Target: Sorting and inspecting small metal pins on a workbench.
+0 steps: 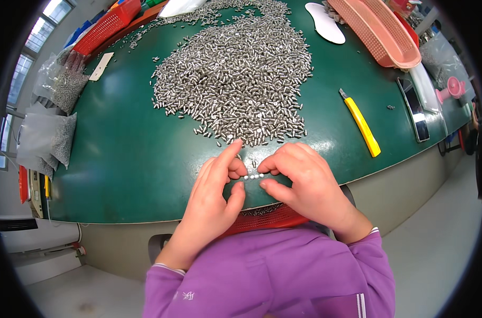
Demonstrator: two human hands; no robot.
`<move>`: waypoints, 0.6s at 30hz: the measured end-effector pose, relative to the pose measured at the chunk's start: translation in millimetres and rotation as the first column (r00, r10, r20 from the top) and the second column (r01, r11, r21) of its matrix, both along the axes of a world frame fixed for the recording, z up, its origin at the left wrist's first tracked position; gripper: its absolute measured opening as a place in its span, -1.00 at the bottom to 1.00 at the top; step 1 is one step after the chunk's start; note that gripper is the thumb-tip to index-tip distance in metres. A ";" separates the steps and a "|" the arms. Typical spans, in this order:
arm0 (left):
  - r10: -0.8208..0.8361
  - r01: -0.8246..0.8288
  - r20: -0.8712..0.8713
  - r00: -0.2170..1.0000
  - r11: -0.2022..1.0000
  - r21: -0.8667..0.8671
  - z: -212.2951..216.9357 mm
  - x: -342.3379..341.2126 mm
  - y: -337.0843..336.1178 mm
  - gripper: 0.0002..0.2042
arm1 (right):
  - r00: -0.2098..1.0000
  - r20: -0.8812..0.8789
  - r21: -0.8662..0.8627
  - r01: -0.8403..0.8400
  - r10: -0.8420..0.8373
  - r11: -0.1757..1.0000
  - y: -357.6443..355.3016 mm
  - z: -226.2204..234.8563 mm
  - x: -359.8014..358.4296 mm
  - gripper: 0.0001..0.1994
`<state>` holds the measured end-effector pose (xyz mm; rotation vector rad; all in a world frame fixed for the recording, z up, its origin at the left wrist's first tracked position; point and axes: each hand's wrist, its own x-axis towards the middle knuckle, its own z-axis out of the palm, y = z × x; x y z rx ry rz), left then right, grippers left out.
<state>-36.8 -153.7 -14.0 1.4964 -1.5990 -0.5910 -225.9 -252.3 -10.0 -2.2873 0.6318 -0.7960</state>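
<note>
Things you can't quite see at the green table

The left hand (pixel 211 199) and right hand (pixel 304 185) cover part of the short row of little metal pins (pixel 253 176), so you can't tell how long the row is or whether the fingertips pinch it. A red basket (pixel 262 220) sits under the wrists, mostly hidden by them and the purple sleeves (pixel 267 275). The pins in the big pile (pixel 235 69) are too tiny to tell apart. The pink basket (pixel 378 29) and the other red basket (pixel 105 26) are cut off at the top edge. The plastic bags (pixel 52 116) bend and blur near the dark rim. The pink thing (pixel 453 87) at the right is too small to name.
</note>
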 end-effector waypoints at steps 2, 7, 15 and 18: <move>0.009 -0.009 0.021 1.000 1.000 -0.010 -0.8 0.1 0.2 -0.29 | 1.000 0.003 0.011 -0.015 0.015 1.000 0.0 0.3 -0.1 -0.76; -0.004 0.005 0.045 0.999 0.999 -0.037 -1.3 -2.8 -3.0 -0.30 | 0.998 -0.037 -0.074 0.047 -0.050 0.996 5.5 -2.9 4.3 -0.80; -0.203 0.194 0.046 0.978 0.968 0.157 28.6 4.3 19.4 -0.29 | 0.990 -0.094 -0.036 -0.106 0.102 0.994 14.9 2.8 -14.3 -0.82; -0.192 0.213 -0.117 0.974 0.955 0.206 32.3 9.8 20.2 -0.26 | 0.987 -0.036 0.002 -0.158 0.158 0.987 9.7 6.8 -16.3 -0.80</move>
